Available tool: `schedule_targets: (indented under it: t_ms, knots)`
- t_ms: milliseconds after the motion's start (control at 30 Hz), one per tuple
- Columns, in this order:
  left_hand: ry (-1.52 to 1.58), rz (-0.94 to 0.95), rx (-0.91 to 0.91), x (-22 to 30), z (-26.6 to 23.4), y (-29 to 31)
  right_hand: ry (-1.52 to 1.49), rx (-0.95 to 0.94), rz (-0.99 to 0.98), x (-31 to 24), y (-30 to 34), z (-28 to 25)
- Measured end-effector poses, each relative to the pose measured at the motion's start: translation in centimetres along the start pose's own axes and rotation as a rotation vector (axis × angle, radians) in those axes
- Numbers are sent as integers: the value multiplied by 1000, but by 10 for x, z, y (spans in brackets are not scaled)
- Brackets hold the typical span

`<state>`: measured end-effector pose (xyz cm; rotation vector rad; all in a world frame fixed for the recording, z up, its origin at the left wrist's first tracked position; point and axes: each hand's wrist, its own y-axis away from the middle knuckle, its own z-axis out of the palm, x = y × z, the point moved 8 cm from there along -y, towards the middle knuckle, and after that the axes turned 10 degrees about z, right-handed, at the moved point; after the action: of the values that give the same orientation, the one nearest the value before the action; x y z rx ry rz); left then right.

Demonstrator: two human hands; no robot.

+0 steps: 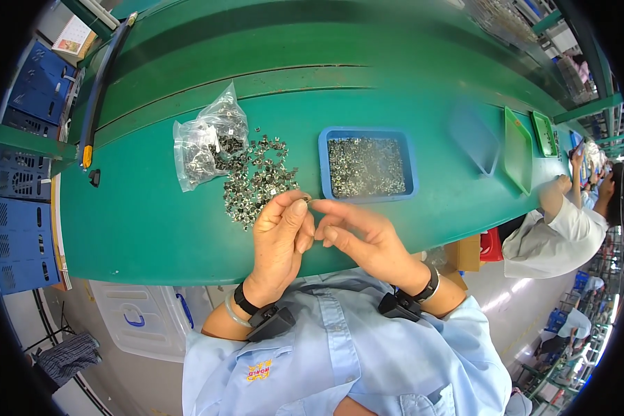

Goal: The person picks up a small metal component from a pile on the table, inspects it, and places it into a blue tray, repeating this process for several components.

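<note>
Over the table's near side, my left hand (281,227) pinches a small metal part (306,199) between thumb and index fingertip. Its exact shape is mostly covered by the fingers. My right hand (365,238) reaches in from the other side, its index fingertip at the part and its thumb held apart. Just beyond my left hand lies a loose pile of small silvery and dark metal pieces (260,177). A clear plastic bag (200,149) with more of these pieces adjoins the pile. Right of the pile, a blue tray (413,166) holds many similar small pieces.
The work surface is a green table (152,243). Farther right stand another blue tray (475,142), a green tray (518,156) and a smaller green tray (544,133). A co-worker in a white top (558,239) sits at the right. Blue crates (22,239) are stacked at the left.
</note>
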<state>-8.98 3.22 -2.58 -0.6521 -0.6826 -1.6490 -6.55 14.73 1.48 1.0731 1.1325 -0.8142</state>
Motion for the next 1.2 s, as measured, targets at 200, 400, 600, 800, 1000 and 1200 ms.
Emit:
schedule_targets:
  t_ms: [200,400,600,800,1000,1200]
  knots:
    - [8,-42,5,-2,0,1,-27,-11,13,1,0,0]
    - [38,-77,11,-4,1,1,-127,-25,50,1,3,1]
    - [205,-212,-18,-9,1,2,-189,-9,84,-4,11,-5]
    - [419,-407,-164,-21,20,12,359,256,-321,-37,2,-23]
    - [372,-461,-175,-25,24,17,502,253,-410,-33,2,-17]
    - [242,-397,-175,-24,22,16,483,343,-441,-32,5,-23]
